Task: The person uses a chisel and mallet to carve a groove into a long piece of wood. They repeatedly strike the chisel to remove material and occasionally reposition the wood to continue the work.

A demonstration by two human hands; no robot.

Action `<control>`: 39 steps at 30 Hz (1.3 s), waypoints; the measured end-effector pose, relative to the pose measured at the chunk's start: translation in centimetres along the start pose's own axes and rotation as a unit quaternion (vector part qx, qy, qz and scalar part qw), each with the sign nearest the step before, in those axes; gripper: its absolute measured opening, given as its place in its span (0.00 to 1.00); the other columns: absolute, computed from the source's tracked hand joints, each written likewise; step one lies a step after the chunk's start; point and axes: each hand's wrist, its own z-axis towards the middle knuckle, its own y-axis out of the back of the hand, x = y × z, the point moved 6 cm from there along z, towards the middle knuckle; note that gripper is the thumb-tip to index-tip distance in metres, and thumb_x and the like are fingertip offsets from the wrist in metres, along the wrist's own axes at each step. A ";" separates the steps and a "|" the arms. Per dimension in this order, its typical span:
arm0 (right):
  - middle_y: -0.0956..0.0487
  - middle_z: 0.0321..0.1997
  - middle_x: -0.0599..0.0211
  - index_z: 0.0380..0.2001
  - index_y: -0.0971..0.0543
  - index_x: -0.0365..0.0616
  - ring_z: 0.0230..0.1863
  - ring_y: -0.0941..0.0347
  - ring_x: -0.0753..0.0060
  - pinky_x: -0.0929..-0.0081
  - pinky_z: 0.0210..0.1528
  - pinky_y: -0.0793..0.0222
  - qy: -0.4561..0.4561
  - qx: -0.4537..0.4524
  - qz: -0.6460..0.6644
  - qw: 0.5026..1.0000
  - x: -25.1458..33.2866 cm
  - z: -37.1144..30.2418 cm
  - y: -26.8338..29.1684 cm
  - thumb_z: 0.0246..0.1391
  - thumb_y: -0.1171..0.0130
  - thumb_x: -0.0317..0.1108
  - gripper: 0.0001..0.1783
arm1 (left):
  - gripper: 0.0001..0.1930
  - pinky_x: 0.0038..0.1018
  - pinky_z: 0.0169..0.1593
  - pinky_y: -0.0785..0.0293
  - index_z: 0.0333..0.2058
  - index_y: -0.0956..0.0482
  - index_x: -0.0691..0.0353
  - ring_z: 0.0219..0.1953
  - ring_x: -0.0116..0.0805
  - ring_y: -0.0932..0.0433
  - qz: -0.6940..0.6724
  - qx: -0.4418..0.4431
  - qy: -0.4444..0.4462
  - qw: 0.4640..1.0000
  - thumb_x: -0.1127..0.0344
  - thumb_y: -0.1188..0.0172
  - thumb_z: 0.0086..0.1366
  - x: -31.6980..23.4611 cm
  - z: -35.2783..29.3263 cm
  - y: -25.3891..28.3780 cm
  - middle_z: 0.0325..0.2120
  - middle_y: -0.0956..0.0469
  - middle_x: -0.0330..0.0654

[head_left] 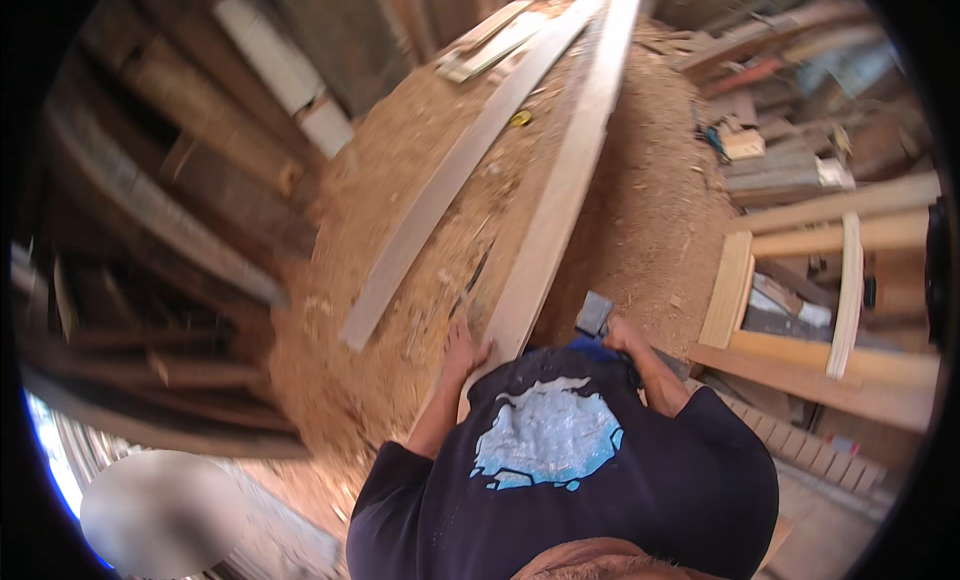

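Note:
A long pale board (pixel 560 210) runs from close to my body toward the far end of the work area. My left hand (pixel 463 350) lies against the left side of its near end, fingers stretched out and thumb apart. On the board's right, my right hand (pixel 622 334) is closed on a grey block-shaped tool (pixel 594 314). What kind of tool it is cannot be made out. Something blue (pixel 598 348) shows just beneath that hand, partly hidden by my dark shirt.
Another pale plank (pixel 430 220) lies on the shavings-covered ground to the left, with a yellow round object (pixel 521 119) beside it. Shorter boards (pixel 500 45) lie beyond. Timber (pixel 210 160) leans along the left. A wooden frame (pixel 850 290) and a scrap pile (pixel 790 170) stand right.

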 end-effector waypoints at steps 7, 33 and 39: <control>0.18 0.46 0.42 0.40 0.16 0.36 0.49 0.20 0.45 0.56 0.49 0.24 -0.150 -0.001 0.141 0.979 -7.3 -3.8 -13.9 0.38 0.39 0.40 0.25 | 0.64 0.55 0.71 0.54 0.73 0.65 0.59 0.70 0.72 0.54 0.164 0.126 -0.087 0.975 0.39 0.29 0.51 -7.6 0.0 -3.3 0.68 0.57 0.75; 0.16 0.46 0.53 0.42 0.15 0.49 0.47 0.19 0.52 0.61 0.49 0.22 -0.366 0.090 0.351 0.857 -10.3 -19.3 -55.3 0.36 0.32 0.50 0.28 | 0.78 0.55 0.73 0.60 0.70 0.85 0.46 0.72 0.73 0.62 0.279 0.149 -0.008 0.949 0.40 0.22 0.43 -5.1 8.4 -9.8 0.68 0.67 0.79; 0.18 0.46 0.44 0.43 0.17 0.37 0.47 0.19 0.49 0.61 0.49 0.22 -0.388 -0.056 0.487 0.781 -6.1 -15.9 -43.8 0.32 0.29 0.44 0.32 | 0.77 0.58 0.72 0.59 0.70 0.85 0.47 0.72 0.74 0.63 0.284 0.147 0.003 0.948 0.38 0.23 0.45 -6.3 7.4 -9.0 0.67 0.67 0.80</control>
